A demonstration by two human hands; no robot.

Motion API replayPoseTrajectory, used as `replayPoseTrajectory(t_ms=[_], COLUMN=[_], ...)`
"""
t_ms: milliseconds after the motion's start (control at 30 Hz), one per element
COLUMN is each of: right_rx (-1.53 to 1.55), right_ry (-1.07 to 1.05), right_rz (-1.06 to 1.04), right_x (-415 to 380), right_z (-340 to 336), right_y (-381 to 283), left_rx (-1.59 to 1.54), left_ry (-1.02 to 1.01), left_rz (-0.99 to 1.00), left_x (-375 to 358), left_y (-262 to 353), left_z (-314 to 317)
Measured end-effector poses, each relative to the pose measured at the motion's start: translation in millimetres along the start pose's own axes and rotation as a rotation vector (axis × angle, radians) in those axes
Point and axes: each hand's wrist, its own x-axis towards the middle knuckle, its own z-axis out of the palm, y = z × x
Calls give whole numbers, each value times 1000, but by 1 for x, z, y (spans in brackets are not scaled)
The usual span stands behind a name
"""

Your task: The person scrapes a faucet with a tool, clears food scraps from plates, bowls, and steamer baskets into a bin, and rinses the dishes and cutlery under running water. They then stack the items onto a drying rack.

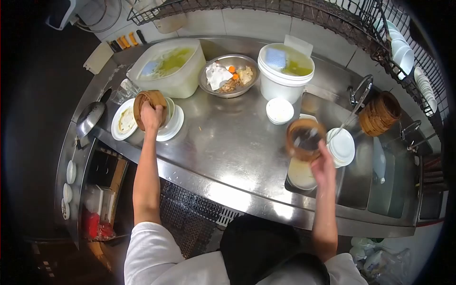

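Observation:
My left hand (pixel 151 115) is closed on the edge of a round bamboo steamer (pixel 138 102), tilted above white plates. One plate (pixel 117 127) beneath it is stained with food remains; another plate (pixel 176 127) lies to its right. My right hand (pixel 324 165) grips the rim of a second bamboo steamer (pixel 291 148), blurred by motion, over the left edge of the sink. Close beside that hand, white dishes (pixel 341 147) are stacked under the tap. Below the steamer sits a container of cloudy liquid (pixel 301 174).
Food scraps fill part of a metal bowl (pixel 209 88) at the back. A tub (pixel 190 76) and a white bucket (pixel 280 88) hold greenish liquid. White bowls (pixel 279 110) stand near the sink (pixel 354 190). More bamboo steamers (pixel 379 114) are stacked behind it. A wire rack (pixel 332 12) hangs overhead.

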Motion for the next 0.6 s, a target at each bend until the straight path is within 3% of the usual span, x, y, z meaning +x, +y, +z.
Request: replayPoseTrajectory(t_ms=[33, 100, 167, 233, 300, 433, 500, 567, 600], right_rx=[-2, -312, -730, -1150, -1552, -1568, -1434, -1257, -1089], right_ry=[-21, -28, 157, 279, -103, -26, 113, 220, 160], right_rz=[-97, -581, -1193, -1569, -1522, -1478, -1367, -1041, -1046], right_x=[15, 30, 55, 105, 158, 168, 134, 81, 79], right_z=[16, 76, 119, 133, 146, 174, 169, 150, 117], right_y=[-13, -28, -27, -23, -40, -65, -68, -69, -67], left_rx=[-21, 9, -86, -120, -217, -219, -284, -304, -336], left_ry=[7, -11, 87, 55, 96, -103, -162, -291, -319], left_rz=[21, 3, 148, 217, 380, 557, 625, 643, 646], left_x=[-3, -6, -10, -21, -41, -89, -121, -153, -168], left_y=[5, 6, 0, 16, 45, 85, 106, 123, 130], left_z=[-10, -21, -22, -34, -51, -64, -62, -57, -52])
